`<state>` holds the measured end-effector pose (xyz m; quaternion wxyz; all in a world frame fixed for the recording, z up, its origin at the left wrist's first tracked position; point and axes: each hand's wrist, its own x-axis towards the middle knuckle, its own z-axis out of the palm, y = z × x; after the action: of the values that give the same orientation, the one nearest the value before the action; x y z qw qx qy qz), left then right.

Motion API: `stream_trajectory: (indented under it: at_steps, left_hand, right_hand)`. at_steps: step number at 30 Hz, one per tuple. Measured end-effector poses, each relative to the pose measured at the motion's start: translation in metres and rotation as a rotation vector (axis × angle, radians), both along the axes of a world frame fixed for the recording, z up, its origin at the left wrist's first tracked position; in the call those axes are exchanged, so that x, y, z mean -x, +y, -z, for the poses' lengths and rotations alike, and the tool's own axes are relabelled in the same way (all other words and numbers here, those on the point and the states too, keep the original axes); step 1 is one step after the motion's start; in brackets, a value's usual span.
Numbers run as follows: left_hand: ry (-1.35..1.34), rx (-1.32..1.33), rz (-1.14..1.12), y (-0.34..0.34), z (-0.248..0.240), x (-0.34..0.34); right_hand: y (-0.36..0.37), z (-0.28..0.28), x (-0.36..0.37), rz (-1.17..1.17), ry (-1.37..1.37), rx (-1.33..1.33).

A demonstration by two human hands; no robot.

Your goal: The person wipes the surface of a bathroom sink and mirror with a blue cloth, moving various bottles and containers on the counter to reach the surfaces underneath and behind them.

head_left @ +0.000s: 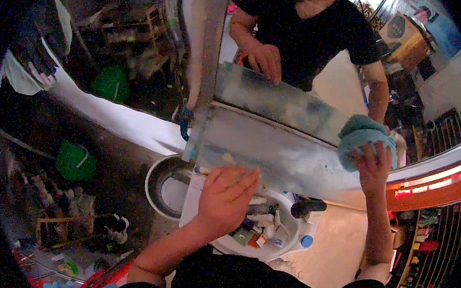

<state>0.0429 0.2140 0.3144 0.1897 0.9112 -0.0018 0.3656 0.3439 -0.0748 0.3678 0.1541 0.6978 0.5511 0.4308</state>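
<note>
A crumpled teal cloth (347,156) is bunched under my right hand (373,162), whose fingers press it against the lower right of a large mirror (310,58). The mirror gives back both hands and a person in a black top. My left hand (231,193) reaches over the near edge of a glass shelf (280,164) below the mirror, its fingers stretched out and holding nothing I can see. Beneath the shelf a white washbasin (232,245) holds several small tubes, boxes and packets. A dark cylindrical bottle (307,208) lies at its right side.
A blue cap (307,241) sits on the basin's rim. Left of the basin stands a round metal tub (172,186). Farther left are a green container (75,160) and a low wooden frame (65,220). A slatted rack with small goods (435,236) stands at the right.
</note>
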Motion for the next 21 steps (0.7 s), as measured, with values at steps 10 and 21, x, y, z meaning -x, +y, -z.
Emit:
stream_trajectory:
  at_steps: [10, 21]
  left_hand:
    - [-0.027, 0.101, 0.090, 0.008, -0.001, 0.002]
    - [-0.024, 0.090, 0.024, 0.019, -0.008, -0.007]
  right_hand:
    - [0.220, -0.064, 0.081, -0.123, 0.011, -0.237]
    - [0.248, -0.031, 0.083, -0.336, 0.141, 0.058]
